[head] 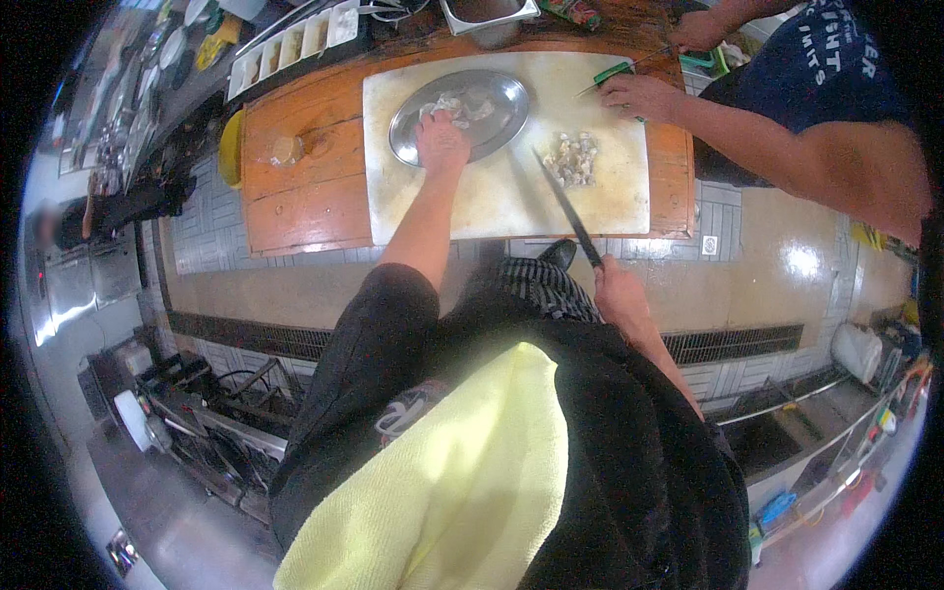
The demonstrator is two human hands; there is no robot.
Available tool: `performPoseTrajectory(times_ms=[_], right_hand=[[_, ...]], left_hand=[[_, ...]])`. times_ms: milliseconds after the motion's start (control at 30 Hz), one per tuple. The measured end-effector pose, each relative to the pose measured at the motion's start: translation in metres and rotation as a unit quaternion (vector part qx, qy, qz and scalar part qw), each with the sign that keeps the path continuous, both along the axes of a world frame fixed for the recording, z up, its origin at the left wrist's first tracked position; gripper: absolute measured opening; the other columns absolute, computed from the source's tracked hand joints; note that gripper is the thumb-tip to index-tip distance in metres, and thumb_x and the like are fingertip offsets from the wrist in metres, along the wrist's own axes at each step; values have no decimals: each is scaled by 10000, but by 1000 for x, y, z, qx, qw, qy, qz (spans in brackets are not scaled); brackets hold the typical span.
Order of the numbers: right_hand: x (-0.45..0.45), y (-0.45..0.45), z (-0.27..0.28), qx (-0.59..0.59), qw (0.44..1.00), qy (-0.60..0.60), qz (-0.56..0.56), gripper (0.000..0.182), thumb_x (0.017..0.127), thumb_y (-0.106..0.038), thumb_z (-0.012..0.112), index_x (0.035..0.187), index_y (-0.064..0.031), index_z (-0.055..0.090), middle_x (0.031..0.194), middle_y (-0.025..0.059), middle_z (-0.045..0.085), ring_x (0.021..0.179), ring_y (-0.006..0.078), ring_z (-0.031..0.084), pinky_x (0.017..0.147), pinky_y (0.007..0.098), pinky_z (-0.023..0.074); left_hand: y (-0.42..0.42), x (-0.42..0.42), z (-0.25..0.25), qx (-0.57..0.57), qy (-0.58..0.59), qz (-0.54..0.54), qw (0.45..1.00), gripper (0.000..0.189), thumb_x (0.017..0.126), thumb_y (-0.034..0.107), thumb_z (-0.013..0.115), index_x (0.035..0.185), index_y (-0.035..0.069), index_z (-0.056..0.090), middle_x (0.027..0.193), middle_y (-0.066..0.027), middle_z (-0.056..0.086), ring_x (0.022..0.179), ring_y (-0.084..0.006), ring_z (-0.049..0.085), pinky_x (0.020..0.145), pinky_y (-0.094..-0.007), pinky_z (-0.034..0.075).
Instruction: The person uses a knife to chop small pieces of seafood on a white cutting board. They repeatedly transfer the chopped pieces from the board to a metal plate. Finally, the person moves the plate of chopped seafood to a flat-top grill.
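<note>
My left hand (444, 141) reaches over the near rim of an oval metal platter (501, 133). Its fingertips touch pale, wet-looking food pieces (478, 108), perhaps raw meat or seafood; whether they grip any is hidden. In my right hand (621, 292) is the handle of a long knife (566, 210), its blade pointing away from me over the near part of a white cutting board (442, 210). Just right of the blade tip lies a heap of small chopped pieces (572, 159) on the board. The platter rests on the board's far left part.
At right, another person's hand (641, 97) rests by a green-handled tool (613, 72) at the board's edge. A divided ingredient tray (291, 51) and a metal pan (490, 16) stand at the back of the wooden table (310, 214). A small round container (286, 150) sits left.
</note>
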State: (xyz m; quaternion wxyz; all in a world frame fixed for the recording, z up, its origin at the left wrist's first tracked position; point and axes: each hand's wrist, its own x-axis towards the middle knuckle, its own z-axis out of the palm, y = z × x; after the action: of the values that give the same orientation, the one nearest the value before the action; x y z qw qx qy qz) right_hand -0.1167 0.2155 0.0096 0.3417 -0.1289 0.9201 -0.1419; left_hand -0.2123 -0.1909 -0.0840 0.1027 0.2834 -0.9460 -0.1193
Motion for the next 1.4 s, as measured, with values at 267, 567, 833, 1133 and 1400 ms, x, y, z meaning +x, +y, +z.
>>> performPoseTrajectory(times_ms=[267, 567, 833, 1133, 1400], right_hand=[[21, -15, -30, -10, 996, -4, -87, 285, 1086, -281, 479, 1230, -38, 519, 892, 344, 709, 864, 558, 688, 784, 664, 531], [46, -51, -6, 3, 989, 0, -145, 305, 1079, -279, 486, 1237, -19, 501, 897, 325, 719, 834, 545, 696, 781, 650, 544], [78, -73, 8, 50, 990, -46, -120, 225, 1047, -198, 476, 1186, -22, 476, 888, 346, 710, 855, 534, 709, 777, 646, 548], [54, -101, -62, -51, 984, 16, -171, 237, 1059, -183, 476, 1213, -2, 470, 883, 358, 698, 874, 564, 683, 784, 662, 527], [61, -105, 1, -5, 991, -7, -131, 220, 1002, -107, 476, 1189, 10, 490, 902, 355, 711, 900, 549, 707, 825, 646, 547]], left_hand=[[-11, -2, -1, 120, 7, -73, 990, 245, 803, 120, 747, 1037, 50, 726, 1125, -176, 661, 1080, -339, 635, 929, -467, 523], [98, 54, -6, 273, 36, -308, 911, 241, 819, 64, 738, 1050, 68, 670, 1064, -172, 604, 1016, -407, 629, 884, -487, 534], [85, 53, -12, 236, -5, -388, 891, 325, 843, 106, 711, 1160, 43, 668, 1161, -196, 628, 1117, -414, 622, 977, -485, 532], [74, 58, -5, 245, 10, -431, 869, 279, 864, 59, 699, 1139, 58, 654, 1139, -173, 627, 1090, -398, 622, 954, -468, 539], [66, 63, -9, 239, -36, -412, 878, 280, 865, 94, 698, 1134, 22, 664, 1145, -178, 634, 1072, -377, 655, 960, -456, 547]])
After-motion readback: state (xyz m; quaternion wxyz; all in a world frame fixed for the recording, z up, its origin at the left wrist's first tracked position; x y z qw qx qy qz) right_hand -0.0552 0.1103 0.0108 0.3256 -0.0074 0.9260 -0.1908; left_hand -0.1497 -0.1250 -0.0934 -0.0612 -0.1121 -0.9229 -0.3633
